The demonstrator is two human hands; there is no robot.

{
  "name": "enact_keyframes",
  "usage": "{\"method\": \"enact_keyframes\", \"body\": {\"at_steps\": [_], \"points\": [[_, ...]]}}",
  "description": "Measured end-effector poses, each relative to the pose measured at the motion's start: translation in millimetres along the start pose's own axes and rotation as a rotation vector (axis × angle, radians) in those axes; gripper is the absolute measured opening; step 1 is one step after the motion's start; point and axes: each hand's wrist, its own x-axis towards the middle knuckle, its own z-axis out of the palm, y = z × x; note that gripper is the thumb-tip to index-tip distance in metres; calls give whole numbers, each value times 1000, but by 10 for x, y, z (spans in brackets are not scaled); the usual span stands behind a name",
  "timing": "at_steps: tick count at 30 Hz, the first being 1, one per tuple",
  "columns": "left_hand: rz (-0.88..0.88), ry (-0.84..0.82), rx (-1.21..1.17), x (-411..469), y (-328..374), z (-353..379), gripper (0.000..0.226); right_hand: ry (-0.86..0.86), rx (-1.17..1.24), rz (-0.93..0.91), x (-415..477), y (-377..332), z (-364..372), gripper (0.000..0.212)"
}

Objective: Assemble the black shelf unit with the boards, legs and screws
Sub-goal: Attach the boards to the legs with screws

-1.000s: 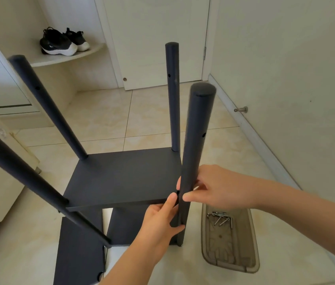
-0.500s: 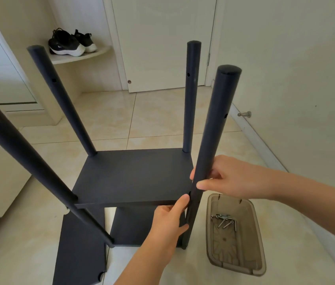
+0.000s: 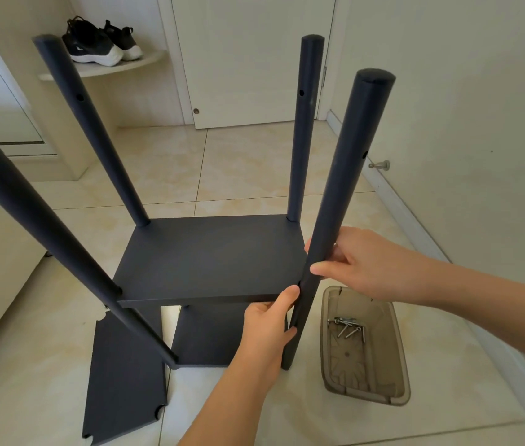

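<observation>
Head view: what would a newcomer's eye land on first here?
Four black legs rise around the black board at mid-frame. The right hand and, below it, the left hand grip the near right leg at the board's front right corner. A brown tray holding loose screws sits on the floor just right of it.

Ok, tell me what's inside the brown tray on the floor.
A small cluster of metal screws lies at the far end of the tray; the rest shows its bare moulded bottom. The right hand covers the tray's far right corner, so anything there is hidden.
</observation>
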Motion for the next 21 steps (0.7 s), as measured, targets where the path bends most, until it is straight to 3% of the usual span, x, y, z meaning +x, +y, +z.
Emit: {"method": "enact_keyframes", "body": {"at_steps": [9,12,14,21], "points": [[83,11,84,-56,8,-1,26,32,97,-34,-49,15,62,15],[78,-2,86,-66,24,-8,26,0,171,-34,-91,102,59,28],[71,-2,74,-61,24,-7,25,-25,187,5,-142,272,28,38],[80,17,70,-64,20,-5,35,-305,-146,341,160,1383,377,29]]}}
